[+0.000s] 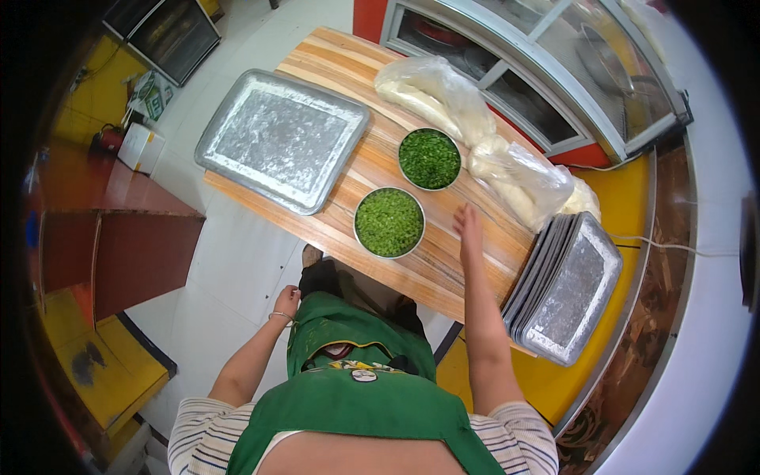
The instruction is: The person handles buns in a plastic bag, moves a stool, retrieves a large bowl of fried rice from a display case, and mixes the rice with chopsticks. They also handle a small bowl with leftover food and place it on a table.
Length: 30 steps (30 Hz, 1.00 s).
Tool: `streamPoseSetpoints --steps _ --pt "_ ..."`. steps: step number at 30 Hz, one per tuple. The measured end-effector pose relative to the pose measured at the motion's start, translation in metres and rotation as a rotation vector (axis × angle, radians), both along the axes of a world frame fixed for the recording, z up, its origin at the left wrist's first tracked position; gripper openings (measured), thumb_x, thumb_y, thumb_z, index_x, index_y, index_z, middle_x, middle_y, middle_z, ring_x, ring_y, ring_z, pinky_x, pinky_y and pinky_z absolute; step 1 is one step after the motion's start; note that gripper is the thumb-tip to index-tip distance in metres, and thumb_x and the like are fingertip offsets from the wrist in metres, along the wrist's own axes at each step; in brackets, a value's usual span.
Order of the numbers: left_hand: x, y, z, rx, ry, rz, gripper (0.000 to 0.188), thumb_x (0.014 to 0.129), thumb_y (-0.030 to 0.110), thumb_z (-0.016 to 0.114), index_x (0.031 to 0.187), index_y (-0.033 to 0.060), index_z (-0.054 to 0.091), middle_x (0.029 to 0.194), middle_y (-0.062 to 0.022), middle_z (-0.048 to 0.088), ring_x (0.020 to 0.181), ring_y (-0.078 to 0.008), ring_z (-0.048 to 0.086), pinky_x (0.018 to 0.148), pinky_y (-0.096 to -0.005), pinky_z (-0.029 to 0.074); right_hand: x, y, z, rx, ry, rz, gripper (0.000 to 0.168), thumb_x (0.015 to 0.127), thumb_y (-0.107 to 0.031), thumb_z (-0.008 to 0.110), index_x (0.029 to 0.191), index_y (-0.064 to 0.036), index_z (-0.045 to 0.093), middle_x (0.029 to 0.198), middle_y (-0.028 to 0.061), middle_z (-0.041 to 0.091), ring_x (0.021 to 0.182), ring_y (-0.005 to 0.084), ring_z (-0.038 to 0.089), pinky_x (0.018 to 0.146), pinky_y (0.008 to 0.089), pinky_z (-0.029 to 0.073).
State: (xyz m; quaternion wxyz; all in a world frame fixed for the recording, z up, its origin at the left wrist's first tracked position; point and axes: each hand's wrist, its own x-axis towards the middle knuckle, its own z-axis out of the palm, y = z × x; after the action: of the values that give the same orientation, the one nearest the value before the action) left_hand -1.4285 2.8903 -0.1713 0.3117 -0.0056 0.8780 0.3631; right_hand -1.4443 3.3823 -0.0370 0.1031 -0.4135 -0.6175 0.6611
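My right hand (468,224) reaches over the wooden table (380,160) with nothing seen in it, its fingers a little apart. To its left stands a round metal container of chopped light-green vegetable (389,222). Farther back is a second container of darker chopped greens (430,159). Clear plastic bags of pale dough (436,98) lie along the table's far side, and another dough bag (522,181) is just beyond my right hand. My left hand (288,301) hangs low beside my green apron (356,404), off the table; its fingers are too small to make out clearly.
A large metal tray (285,139) lies at the table's left end, slightly over its edge. At the right end leans a stack of metal trays (564,291). Behind stands a glass-fronted cabinet (534,71). A brown wooden cabinet (136,249) is to the left.
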Motion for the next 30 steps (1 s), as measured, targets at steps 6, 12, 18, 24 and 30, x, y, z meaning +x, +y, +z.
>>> streamPoseSetpoints --steps 6,12,18,24,30 --pt "-0.009 0.053 0.058 0.337 0.002 0.055 0.022 0.083 0.017 0.053 0.099 0.0020 0.053 0.084 -0.0107 0.059 0.076 -0.0182 0.057 0.069 -0.0286 0.046 -0.098 -0.005 0.006 -0.325 0.134 0.044 0.050 0.089 -0.042 0.035 0.122 -0.004 0.037 0.126 0.0120 0.039 0.100 0.0317 0.050 0.085 0.0405 0.041" --pt "-0.032 0.188 0.136 0.708 -0.892 0.314 0.055 0.087 0.026 0.049 0.130 0.0060 0.019 0.106 -0.0195 0.051 0.093 -0.0296 0.056 0.078 -0.0375 0.048 -0.127 -0.022 -0.004 -0.417 0.219 0.121 0.046 0.091 -0.036 0.037 0.125 -0.005 0.035 0.125 0.0098 0.038 0.100 0.0248 0.047 0.085 0.0363 0.039" --pt "-0.037 0.252 0.107 0.851 -0.746 0.632 0.029 0.086 0.013 0.042 0.111 0.0003 0.039 0.102 -0.0176 0.055 0.089 -0.0292 0.058 0.073 -0.0406 0.050 -0.059 0.045 0.047 0.363 -0.003 0.501 0.031 0.084 -0.021 0.050 0.110 -0.004 0.050 0.102 0.0106 0.055 0.087 0.0199 0.052 0.070 0.0316 0.045" --pt "-0.056 0.246 0.116 0.824 -0.516 0.816 0.028 0.087 0.015 0.037 0.105 -0.0053 0.042 0.101 -0.0192 0.053 0.088 -0.0282 0.057 0.072 -0.0358 0.051 0.001 0.157 0.146 1.296 -0.019 0.340 0.047 0.072 -0.022 0.065 0.115 -0.014 0.049 0.116 0.0137 0.044 0.111 0.0305 0.038 0.092 0.0452 0.030" --pt "-0.032 0.266 0.139 0.622 -0.587 0.709 0.030 0.089 0.023 0.039 0.106 -0.0016 0.046 0.099 -0.0163 0.056 0.090 -0.0236 0.057 0.074 -0.0311 0.050 -0.011 0.223 0.078 1.275 -0.445 0.492 0.061 0.075 -0.041 0.059 0.129 -0.024 0.036 0.135 0.0132 0.025 0.127 0.0334 0.016 0.093 0.0611 0.019"
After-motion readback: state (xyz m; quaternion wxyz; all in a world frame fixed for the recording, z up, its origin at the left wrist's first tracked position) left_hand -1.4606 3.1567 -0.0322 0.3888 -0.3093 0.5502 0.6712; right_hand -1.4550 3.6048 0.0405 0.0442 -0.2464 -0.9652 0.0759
